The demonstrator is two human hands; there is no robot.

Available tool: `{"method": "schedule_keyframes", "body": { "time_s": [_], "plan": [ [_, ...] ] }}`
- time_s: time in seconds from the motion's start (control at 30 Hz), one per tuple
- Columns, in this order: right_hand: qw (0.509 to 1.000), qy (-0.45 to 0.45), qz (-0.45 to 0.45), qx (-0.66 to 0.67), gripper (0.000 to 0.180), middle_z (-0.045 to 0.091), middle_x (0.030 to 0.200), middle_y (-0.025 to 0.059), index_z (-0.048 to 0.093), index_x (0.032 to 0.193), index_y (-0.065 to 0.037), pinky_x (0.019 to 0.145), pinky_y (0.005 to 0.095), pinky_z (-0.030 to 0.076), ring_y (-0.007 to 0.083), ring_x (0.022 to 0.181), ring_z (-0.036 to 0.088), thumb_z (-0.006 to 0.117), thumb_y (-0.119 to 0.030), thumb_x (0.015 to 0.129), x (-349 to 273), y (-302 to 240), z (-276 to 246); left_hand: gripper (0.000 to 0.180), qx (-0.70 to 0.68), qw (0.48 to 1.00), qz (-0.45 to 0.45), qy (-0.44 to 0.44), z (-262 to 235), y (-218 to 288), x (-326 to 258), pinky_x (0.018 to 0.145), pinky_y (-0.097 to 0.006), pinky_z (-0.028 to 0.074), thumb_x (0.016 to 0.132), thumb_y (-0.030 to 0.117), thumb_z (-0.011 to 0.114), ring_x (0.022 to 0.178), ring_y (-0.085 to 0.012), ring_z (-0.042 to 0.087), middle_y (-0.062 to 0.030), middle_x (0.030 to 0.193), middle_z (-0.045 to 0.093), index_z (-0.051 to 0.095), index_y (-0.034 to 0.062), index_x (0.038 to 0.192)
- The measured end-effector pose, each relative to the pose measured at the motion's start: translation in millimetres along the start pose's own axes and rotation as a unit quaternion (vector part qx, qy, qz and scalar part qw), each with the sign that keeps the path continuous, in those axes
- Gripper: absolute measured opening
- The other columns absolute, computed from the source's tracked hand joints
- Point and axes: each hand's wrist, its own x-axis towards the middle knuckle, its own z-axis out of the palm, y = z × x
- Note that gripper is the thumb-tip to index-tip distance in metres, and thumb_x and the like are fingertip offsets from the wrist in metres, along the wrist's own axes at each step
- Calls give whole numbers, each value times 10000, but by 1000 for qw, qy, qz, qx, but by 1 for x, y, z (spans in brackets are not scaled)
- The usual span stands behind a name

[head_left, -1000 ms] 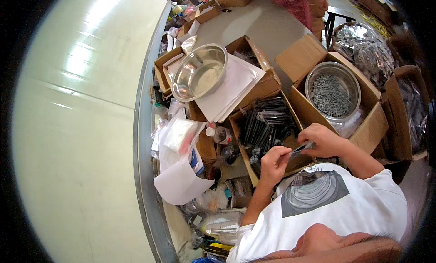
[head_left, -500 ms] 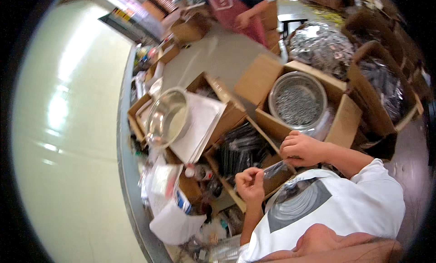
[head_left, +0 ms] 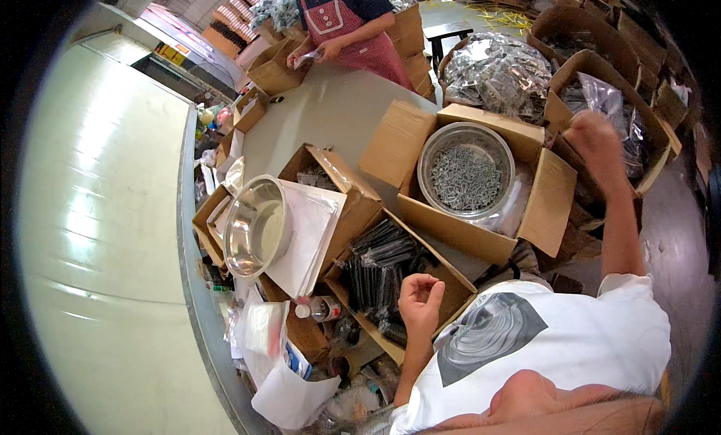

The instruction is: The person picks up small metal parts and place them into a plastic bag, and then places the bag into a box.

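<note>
My right hand [head_left: 598, 151], blurred by motion, reaches over the carton [head_left: 559, 116] at the right with its fingers closed. A clear plastic bag [head_left: 602, 97] shows right at its fingers, above other bagged dark pieces. Close to my chest, my left hand [head_left: 420, 303] is curled with the thumb against the fingers; whatever they may hold is hidden. Beside it stands an open carton [head_left: 443, 264] of black pieces in clear bags [head_left: 375, 281]. A round metal bowl [head_left: 428, 155] of small grey screws [head_left: 467, 178] sits in another open carton [head_left: 383, 153] beyond.
An empty metal basin [head_left: 239, 236] rests on white sheets [head_left: 312, 228] at the left. Near it are a plastic bottle [head_left: 321, 309] and papers [head_left: 289, 397]. Behind the bowl rises a heap of silvery bags [head_left: 496, 70]. Across the floor, a person in a red apron [head_left: 353, 55] handles something small.
My right hand has swung away from my left, up and right to the far-right carton, with the clear bag both hands had held. My left hand stays near my chest.
</note>
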Motion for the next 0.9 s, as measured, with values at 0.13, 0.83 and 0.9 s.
{"method": "schedule_keyframes", "body": {
  "time_s": [0.13,0.83,0.9],
  "plan": [
    [939,-318,-127,23,129,624,858,89,651,783,-74,794,407,450,287,852,596,687,-68,660,-42,-16,84,187,22,1000,14,-10,-2,-3,-2,641,-183,423,814,37,679,712,-40,518,-1,858,589,558,49,955],
    [467,-483,200,713,270,628,727,120,434,638,-64,594,280,472,183,675,617,627,-157,802,-60,-127,115,330,-372,891,-152,-213,11,-49,10,726,-252,437,829,172,683,835,-145,542,-53,968,562,522,47,1089],
    [502,-469,228,690,227,624,727,124,457,671,-54,590,280,478,178,658,609,610,-139,816,-56,-135,118,187,-365,897,-156,-194,-3,-60,8,595,-210,398,831,179,689,660,-95,499,1,787,552,559,73,914]
  ]
}}
